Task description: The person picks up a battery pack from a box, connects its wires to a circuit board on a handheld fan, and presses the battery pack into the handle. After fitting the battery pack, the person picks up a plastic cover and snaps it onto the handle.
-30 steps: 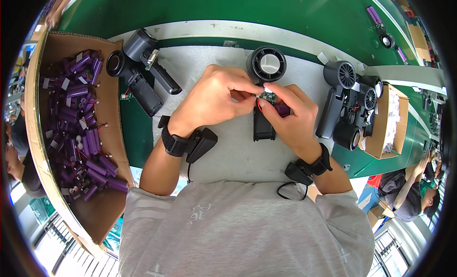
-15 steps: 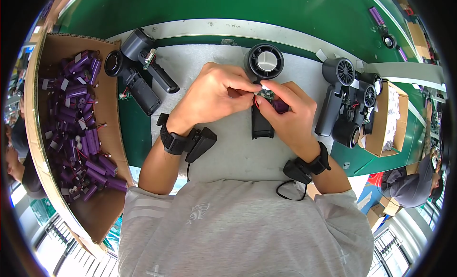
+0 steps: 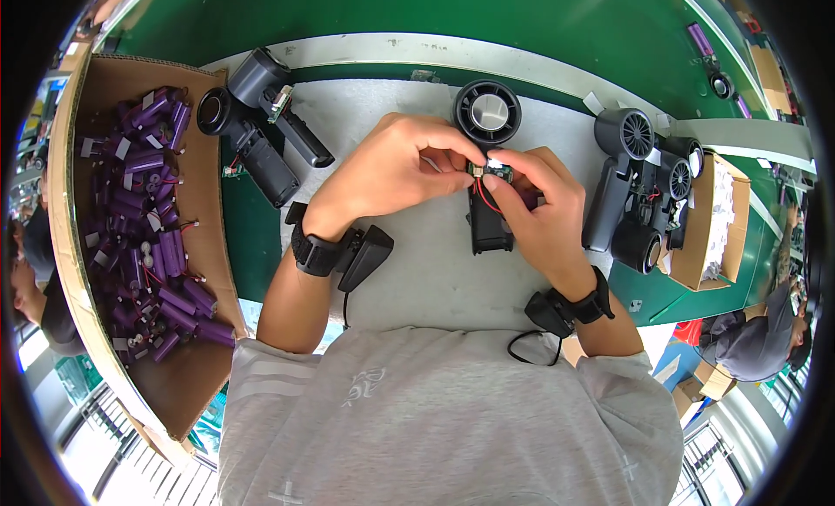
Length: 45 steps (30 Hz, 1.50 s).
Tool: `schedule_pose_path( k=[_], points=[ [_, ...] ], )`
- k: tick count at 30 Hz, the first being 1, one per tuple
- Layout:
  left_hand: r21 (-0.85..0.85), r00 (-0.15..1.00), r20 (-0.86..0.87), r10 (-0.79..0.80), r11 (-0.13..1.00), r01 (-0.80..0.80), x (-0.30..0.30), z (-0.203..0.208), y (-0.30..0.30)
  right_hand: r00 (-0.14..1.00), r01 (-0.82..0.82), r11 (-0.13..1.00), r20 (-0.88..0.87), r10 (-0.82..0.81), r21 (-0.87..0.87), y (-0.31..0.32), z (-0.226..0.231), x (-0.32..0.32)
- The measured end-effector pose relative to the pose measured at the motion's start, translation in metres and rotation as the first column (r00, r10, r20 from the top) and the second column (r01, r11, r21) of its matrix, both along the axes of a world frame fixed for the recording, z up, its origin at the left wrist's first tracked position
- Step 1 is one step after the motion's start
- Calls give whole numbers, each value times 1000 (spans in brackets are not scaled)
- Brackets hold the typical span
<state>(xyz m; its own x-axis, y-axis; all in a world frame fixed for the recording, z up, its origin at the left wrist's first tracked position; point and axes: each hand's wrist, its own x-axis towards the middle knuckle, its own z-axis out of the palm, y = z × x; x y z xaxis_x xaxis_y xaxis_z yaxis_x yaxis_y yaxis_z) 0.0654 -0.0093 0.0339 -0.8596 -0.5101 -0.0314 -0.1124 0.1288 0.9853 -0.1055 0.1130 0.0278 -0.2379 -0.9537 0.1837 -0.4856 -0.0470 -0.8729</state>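
A black handheld fan [image 3: 488, 112] lies in front of me on the pale mat, its handle [image 3: 490, 230] pointing toward me. Over the top of that handle is a small green circuit board [image 3: 492, 169] with a white connector and red wires. My left hand [image 3: 396, 171] pinches the board's left edge between thumb and fingertips. From the other side, my right hand [image 3: 546, 206] is closed on the board, thumb below and index finger above. Part of a purple battery cell [image 3: 530, 196] shows beneath the right hand's fingers; the rest is hidden.
A cardboard box [image 3: 196, 367] of purple battery cells [image 3: 172, 254] stands at left. Black fan bodies lie left [image 3: 261, 163] and right [image 3: 606, 197] of the mat [image 3: 409, 276]. A smaller carton [image 3: 735, 236] holds white pieces. Another person [image 3: 757, 345] is at far right.
The view has shifted slightly. My fingertips have spread a little around the circuit board, so more of it and the red wires now show.
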Motion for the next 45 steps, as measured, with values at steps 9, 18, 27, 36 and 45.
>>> schedule_pose_path(
  k=[9, 18, 27, 36, 45],
  points=[
    [197, 995, 98, -25, 980, 5, -1, 3, 1, 994, -89, 987, 73, 80, 133, -2, 9, -12],
    [247, 999, 32, 0, 969, -8, -2, -3, 2, 987, -158, 979, 57, 151, 133, -1, 9, -16],
    [214, 999, 42, 18, 976, -27, -4, -7, 3, 993, -108, 992, -44, 111, 62, 1, 2, -13],
    [216, 998, 57, 24, 976, -36, -4, -3, 3, 997, -42, 999, -65, 44, 27, 1, -2, -9],
    [221, 998, 19, 55, 974, -57, -5, -4, 4, 996, -39, 999, -81, 38, -3, 0, -3, -10]
  ],
)
